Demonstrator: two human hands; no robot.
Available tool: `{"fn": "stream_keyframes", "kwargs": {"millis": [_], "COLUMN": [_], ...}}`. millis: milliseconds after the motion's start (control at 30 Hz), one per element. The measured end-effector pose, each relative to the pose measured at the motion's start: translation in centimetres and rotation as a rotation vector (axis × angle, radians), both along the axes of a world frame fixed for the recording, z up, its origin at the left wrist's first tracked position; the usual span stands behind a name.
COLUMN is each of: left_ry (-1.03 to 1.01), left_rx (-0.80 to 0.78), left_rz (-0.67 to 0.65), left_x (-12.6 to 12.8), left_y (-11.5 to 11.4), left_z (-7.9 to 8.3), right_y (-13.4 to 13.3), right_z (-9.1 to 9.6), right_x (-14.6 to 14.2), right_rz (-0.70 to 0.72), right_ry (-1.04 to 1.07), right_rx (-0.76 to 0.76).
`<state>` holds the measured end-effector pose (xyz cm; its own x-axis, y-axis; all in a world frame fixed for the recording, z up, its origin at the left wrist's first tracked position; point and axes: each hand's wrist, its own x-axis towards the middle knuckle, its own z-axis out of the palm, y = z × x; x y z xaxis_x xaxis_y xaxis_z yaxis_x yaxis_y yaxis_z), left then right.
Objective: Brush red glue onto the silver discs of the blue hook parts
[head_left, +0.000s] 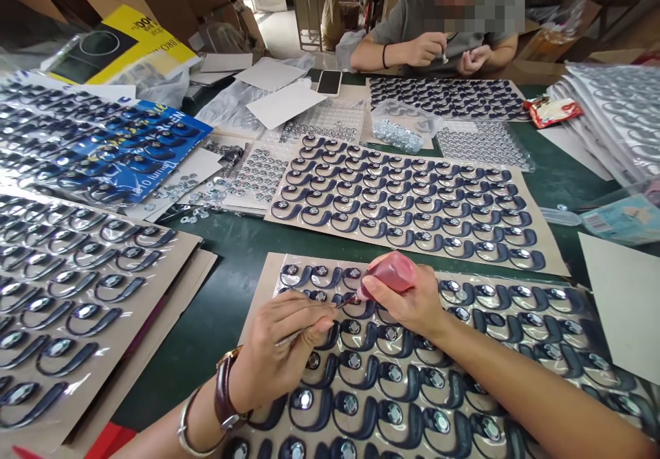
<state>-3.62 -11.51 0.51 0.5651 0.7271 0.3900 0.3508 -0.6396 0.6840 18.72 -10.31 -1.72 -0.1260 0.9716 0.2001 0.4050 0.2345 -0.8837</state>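
My right hand (420, 304) is wrapped around a pink squeeze bottle (394, 275), tilted so its narrow tip points down and left at a sheet of parts. My left hand (286, 342) pinches slim metal tweezers (295, 336), whose tip meets the area by the bottle's nozzle; whether the two touch is hard to tell. Beneath both hands lies a board (264, 287) covered in clear film, bearing rows of dark curved hook-like pieces (397, 414), many with a shiny round faceted gem. The piece at the tips is partly hidden by my fingers.
A second filled board (412, 194) lies just beyond, and another stack (103, 294) at left. Loose gems (201, 191) and a gem bag (397, 136) sit behind. Across the table, a person (438, 40) works with both hands near a further sheet (443, 97). A phone (329, 82) lies nearby.
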Motion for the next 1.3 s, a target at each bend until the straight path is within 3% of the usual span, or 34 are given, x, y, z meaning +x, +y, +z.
{"fn": "stream_keyframes", "kwargs": {"millis": [167,267,467,733,1000,1300], "left_ry": [0.011,0.073,0.274,0.383,0.372,0.365], "left_rx": [0.058,0.172,0.464,0.605,0.618,0.585], "left_rz": [-0.014,-0.084,-0.173,-0.204,-0.193,-0.207], "left_x": [-0.2,-0.4,-0.6,-0.2,0.1,-0.1], "left_y": [-0.4,-1.5,-3.8,-4.8,-5.0,-4.9], "left_z": [0.0,0.3,0.5,0.3,0.5,0.7], "right_y": [0.6,0.3,-2.1,-2.6,-2.6,-2.3], "right_z": [2.0,2.7,0.9,-0.2,-0.4,0.0], "right_x": [0.3,0.4,-0.4,-0.5,-0.7,-0.5], "right_rz": [0.079,0.077,-0.046,0.044,0.055,-0.043], "right_ry": [0.198,0.211,0.148,0.145,0.101,0.024], "right_rx": [-0.108,-0.161,-0.028,-0.039,-0.010,0.111]}}
